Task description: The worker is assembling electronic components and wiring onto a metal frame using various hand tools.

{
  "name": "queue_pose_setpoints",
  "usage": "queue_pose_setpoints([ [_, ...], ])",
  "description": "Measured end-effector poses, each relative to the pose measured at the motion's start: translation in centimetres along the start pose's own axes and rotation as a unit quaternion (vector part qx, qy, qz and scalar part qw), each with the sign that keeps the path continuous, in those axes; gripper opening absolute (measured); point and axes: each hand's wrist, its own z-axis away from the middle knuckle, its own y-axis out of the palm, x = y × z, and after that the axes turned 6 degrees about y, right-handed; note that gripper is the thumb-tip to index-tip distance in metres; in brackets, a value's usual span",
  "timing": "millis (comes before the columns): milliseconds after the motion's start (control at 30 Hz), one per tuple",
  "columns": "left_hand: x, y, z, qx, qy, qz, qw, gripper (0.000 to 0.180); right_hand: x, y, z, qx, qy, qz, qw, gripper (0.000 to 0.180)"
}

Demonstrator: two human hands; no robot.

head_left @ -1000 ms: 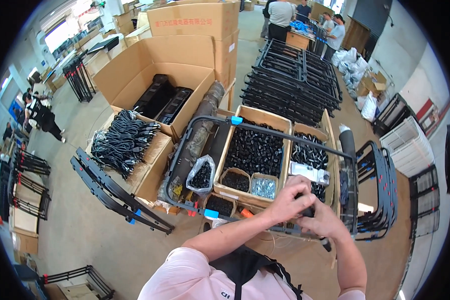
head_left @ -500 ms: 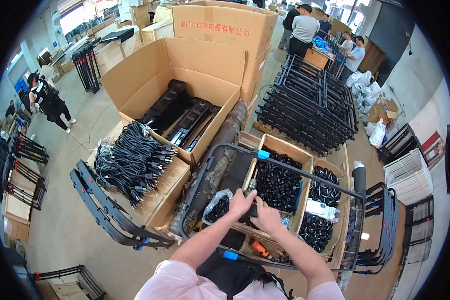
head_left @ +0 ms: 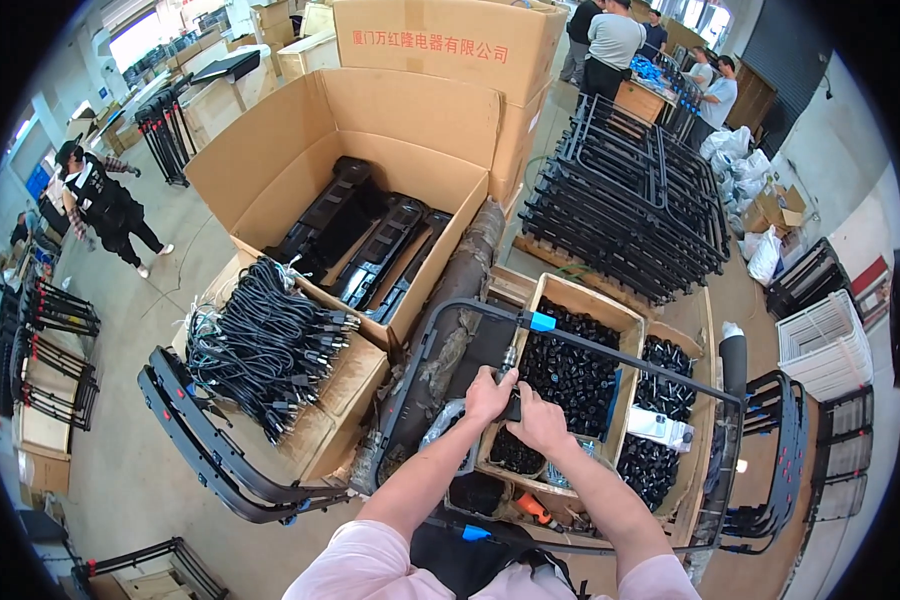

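Note:
My left hand and my right hand are closed together around a tool with a silver shaft and a dark grip. The shaft points up toward the blue-taped corner of a black tubular metal frame. The frame lies across a wooden box holding several small black parts. My left hand wraps the base of the shaft, and my right hand covers the grip just below it. What the tip touches is too small to tell.
A large open cardboard box with long black parts stands ahead on the left, with a bundle of black cables and a curved black bar in front of it. Stacked black frames lie ahead on the right. White crates stand at the right. People work at the back, and a person walks at the left.
My hands have moved left along the black frame, from its right part to just below the blue-taped corner. The view has turned left and up, showing more of the cardboard box.

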Motion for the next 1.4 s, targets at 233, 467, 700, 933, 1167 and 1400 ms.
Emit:
queue_pose_setpoints([
  [233, -0.1, 0.0, 0.0, 0.002, -0.002, 0.000, 1.000, 0.068, -0.5, 0.9, -0.2, 0.002, 0.003, -0.001, 1.000, 0.082],
  [467, 0.1, 0.0, -0.8, -0.007, -0.012, -0.012, 1.000, 0.070, 0.3, -0.1, -0.8, 0.006, 0.004, 0.007, 1.000, 0.088],
  [700, 0.4, 0.0, -1.4, 0.093, -0.007, -0.095, 0.991, 0.084, 1.6, -1.2, -0.7, 0.024, 0.025, 0.004, 0.999, 0.092],
  [933, -1.6, -0.8, 0.2, 0.069, -0.003, -0.106, 0.992, 0.073, 0.1, 0.8, -0.5, -0.026, -0.003, -0.038, 0.999, 0.099],
  [1167, -2.8, -0.9, 0.2, 0.069, -0.001, -0.119, 0.990, 0.072, 0.0, 0.2, -0.6, -0.008, 0.020, -0.040, 0.999, 0.102],
  [1400, -2.9, -0.3, -0.3, 0.058, 0.003, -0.132, 0.990, 0.073, -0.6, 0.2, -1.0, 0.011, 0.036, -0.050, 0.998, 0.107],
])
